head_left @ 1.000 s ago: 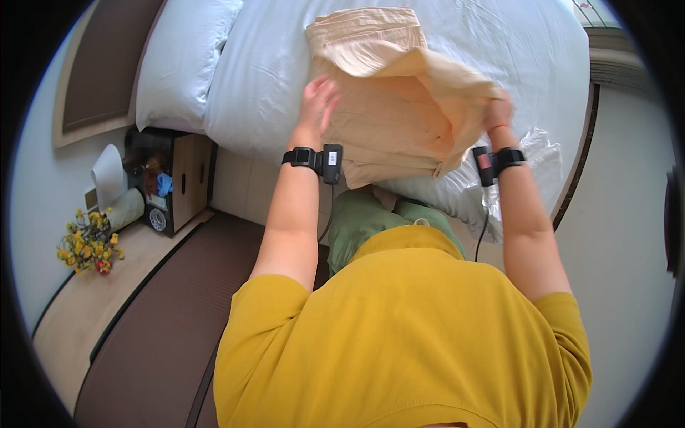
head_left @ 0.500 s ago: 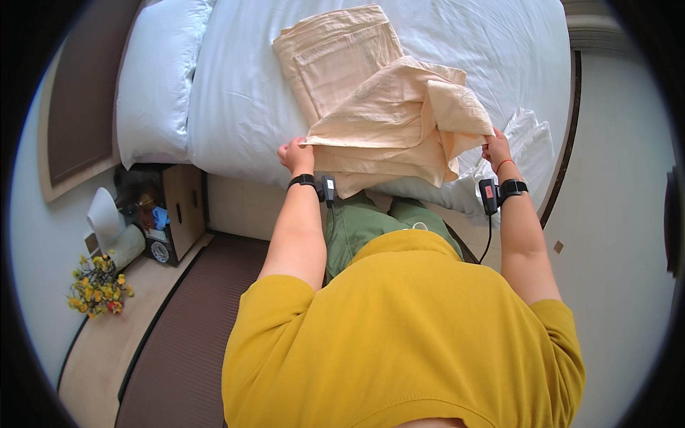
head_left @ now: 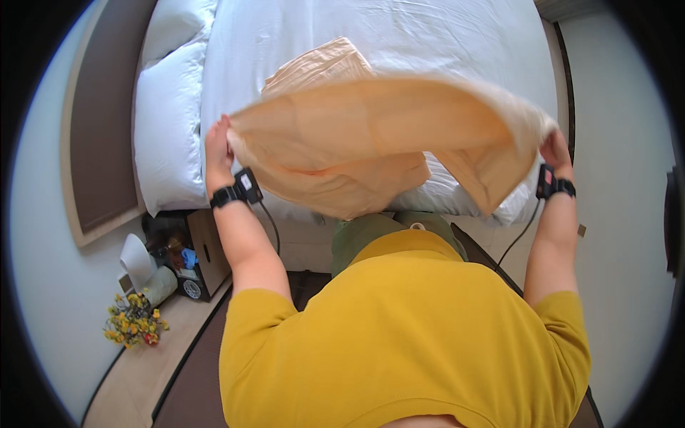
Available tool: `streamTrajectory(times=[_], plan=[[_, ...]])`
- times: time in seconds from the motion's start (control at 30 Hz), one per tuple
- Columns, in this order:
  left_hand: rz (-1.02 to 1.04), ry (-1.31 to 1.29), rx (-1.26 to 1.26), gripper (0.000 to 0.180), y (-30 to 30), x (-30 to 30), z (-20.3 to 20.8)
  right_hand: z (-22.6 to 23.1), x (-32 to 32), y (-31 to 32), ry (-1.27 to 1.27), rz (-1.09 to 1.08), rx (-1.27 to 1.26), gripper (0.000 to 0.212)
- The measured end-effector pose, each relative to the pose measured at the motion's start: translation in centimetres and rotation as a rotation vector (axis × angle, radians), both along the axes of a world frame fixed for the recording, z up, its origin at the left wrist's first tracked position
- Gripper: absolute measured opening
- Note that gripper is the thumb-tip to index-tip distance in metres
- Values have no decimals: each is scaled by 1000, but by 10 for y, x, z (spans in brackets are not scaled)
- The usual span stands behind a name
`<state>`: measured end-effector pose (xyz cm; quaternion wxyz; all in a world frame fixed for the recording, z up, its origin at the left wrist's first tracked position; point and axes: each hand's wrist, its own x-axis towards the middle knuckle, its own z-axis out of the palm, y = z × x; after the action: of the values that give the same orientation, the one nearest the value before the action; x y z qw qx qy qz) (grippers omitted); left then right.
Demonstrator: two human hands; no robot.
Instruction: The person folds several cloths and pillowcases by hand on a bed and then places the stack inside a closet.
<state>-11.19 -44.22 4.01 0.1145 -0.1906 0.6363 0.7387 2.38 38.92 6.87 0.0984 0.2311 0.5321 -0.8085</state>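
Note:
A peach-coloured cloth (head_left: 321, 135) hangs stretched in the air above the near edge of the bed, billowing and blurred by motion. At its left corner, my left hand (head_left: 218, 146) is closed on the fabric. My right hand (head_left: 556, 150) grips the opposite end, with its fingers partly hidden by the cloth. The right part of the cloth folds over and droops in a corner. Behind it, a folded peach cloth (head_left: 317, 65) lies on the white bedding (head_left: 442, 43), its nearer part covered from view.
White pillows (head_left: 168, 128) lie at the bed's left end beside a padded headboard (head_left: 107, 128). A nightstand (head_left: 207, 246) stands at the lower left, with yellow flowers (head_left: 135, 321) near it. Cables hang from the dark wrist devices (head_left: 247, 185) on both arms.
My hands have moved apart, the left one outward to the left and the right one to the right. The cloth has opened out between them and lifted.

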Motion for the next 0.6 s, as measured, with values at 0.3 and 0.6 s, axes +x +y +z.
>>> streamTrajectory(times=[0.3,0.6], plan=[[-69,346,-917,74,94,-60,-109,-60,-109,-140,-131,-162,396,54],[414,-1083,92,59,210,211,-203,-234,56,-144,-1069,-52,-34,87]])
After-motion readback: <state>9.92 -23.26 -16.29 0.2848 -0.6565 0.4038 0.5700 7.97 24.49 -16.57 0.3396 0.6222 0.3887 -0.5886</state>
